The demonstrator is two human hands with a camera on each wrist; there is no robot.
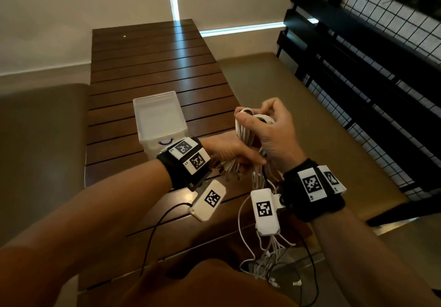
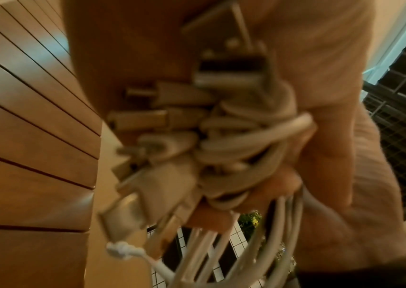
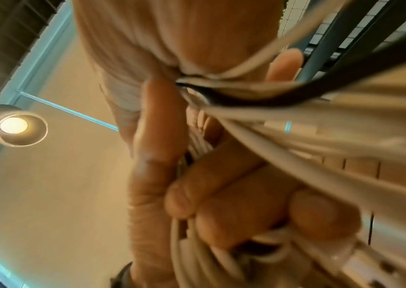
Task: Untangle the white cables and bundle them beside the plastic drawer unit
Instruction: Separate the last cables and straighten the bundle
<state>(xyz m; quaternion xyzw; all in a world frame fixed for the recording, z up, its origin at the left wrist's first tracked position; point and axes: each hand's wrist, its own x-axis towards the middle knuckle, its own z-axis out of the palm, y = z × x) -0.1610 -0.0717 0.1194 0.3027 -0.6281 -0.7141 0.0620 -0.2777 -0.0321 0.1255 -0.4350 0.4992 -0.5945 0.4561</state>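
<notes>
A bunch of white cables [image 1: 243,130] is held upright in the air just right of the clear plastic drawer unit [image 1: 160,120], above the table's right edge. My left hand [image 1: 229,151] grips the bunch low down, where several plugs [image 2: 162,124] stick out together. My right hand [image 1: 272,130] holds the looped top of the bunch, fingers curled round the strands [image 3: 221,259]. Loose cable ends [image 1: 269,251] hang down below the hands toward my lap.
The slatted wooden table [image 1: 152,63] runs away from me, with the drawer unit near its middle. A black metal grid railing [image 1: 372,87] stands to the right. Thin black wires [image 1: 152,232] trail from the wrist cameras over the table's near end.
</notes>
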